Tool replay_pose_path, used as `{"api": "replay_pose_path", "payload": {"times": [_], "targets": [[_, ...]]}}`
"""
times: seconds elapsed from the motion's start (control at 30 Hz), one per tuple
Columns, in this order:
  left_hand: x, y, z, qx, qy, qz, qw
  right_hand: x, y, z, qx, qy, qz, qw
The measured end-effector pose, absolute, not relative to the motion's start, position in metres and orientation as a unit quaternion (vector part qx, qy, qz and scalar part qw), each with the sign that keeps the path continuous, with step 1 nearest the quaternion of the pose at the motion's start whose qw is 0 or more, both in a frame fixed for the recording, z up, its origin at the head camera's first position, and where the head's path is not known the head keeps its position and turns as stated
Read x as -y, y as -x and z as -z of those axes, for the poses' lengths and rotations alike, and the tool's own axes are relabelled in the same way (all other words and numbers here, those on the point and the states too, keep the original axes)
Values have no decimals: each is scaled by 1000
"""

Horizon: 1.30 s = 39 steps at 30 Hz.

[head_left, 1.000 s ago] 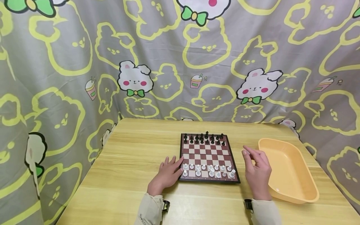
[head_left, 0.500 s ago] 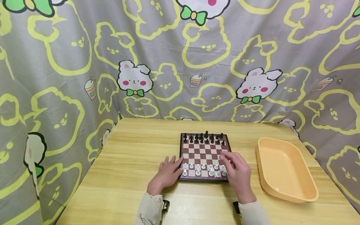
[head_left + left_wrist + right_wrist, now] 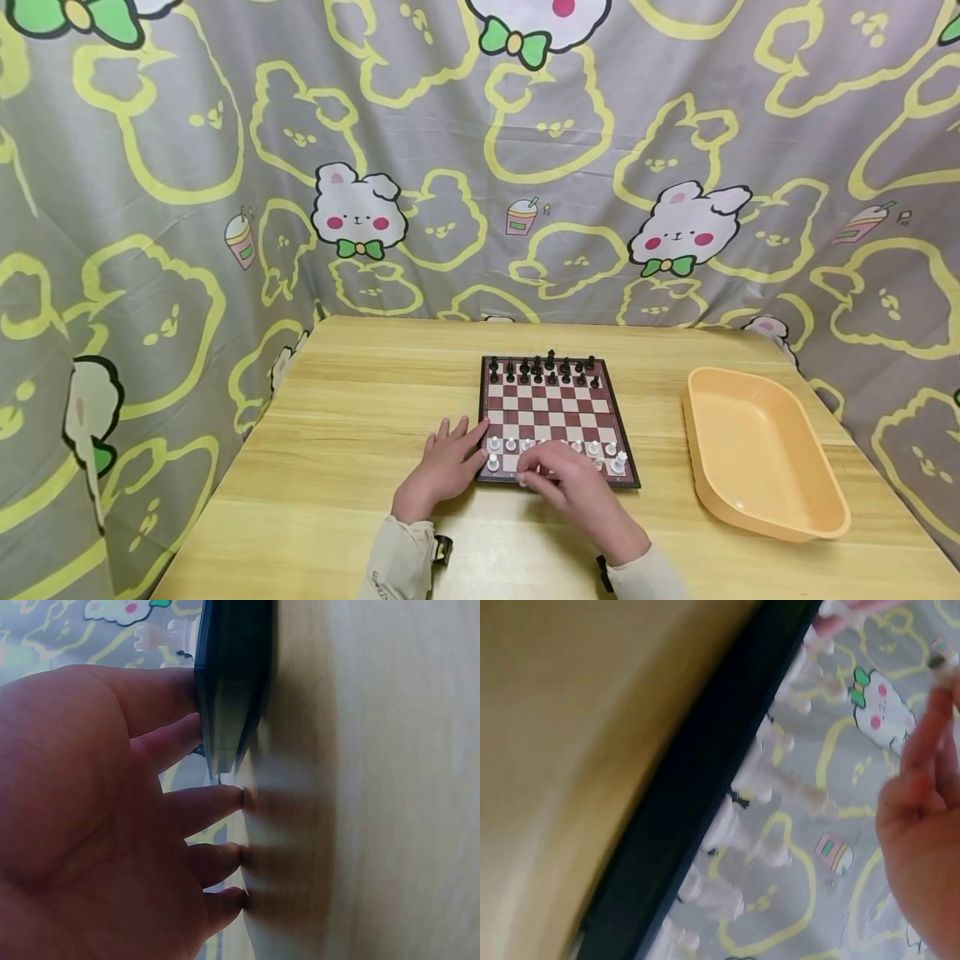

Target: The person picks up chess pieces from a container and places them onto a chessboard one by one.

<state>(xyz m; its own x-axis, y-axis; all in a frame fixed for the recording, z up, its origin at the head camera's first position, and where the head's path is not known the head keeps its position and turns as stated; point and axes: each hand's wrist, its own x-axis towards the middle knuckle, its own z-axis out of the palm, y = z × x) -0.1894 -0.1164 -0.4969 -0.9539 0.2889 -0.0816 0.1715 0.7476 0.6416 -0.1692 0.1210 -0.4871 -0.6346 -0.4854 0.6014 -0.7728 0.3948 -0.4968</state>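
A magnetic-looking chessboard [image 3: 551, 417] lies on the table, with black chess pieces [image 3: 551, 364] along its far side and white chess pieces [image 3: 618, 462] along the near side. My left hand [image 3: 442, 467] rests at the board's left edge, its thumb and index finger against the rim; in the left wrist view its other fingertips touch the table. Over the near rows is my right hand [image 3: 581, 492], hiding several white pieces. It pinches a small white chess piece [image 3: 941, 669] between thumb and fingertips, above the board. Which piece it is cannot be made out.
A yellow-orange plastic tray [image 3: 832, 500] stands on the wooden table [image 3: 360, 375] to the right of the board. Behind and at both sides hangs a grey curtain [image 3: 450, 125] with cartoon prints.
My right hand has moved left from beside the tray, across the board's right side, to its near left-middle, carrying the small white piece. The left hand has stayed in place.
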Motion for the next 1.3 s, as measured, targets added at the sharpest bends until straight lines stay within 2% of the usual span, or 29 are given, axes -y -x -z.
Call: {"api": "replay_pose_path", "payload": {"times": [0.17,0.5,0.8,1.0,1.3], "targets": [[117,189,497,-932,-123,-330,85,-113,165,489,815,-396,-406,118],[118,188,500,-931,-117,-332,90,-113,163,491,833,-373,-394,110],[119,188,499,-929,-123,-338,82,-114,165,490,826,-379,-393,140],[119,189,499,-929,-122,-339,82,-115,165,488,843,-362,-373,137],[118,189,501,-929,-126,-339,82,-114,167,484,872,-364,-258,204]]}}
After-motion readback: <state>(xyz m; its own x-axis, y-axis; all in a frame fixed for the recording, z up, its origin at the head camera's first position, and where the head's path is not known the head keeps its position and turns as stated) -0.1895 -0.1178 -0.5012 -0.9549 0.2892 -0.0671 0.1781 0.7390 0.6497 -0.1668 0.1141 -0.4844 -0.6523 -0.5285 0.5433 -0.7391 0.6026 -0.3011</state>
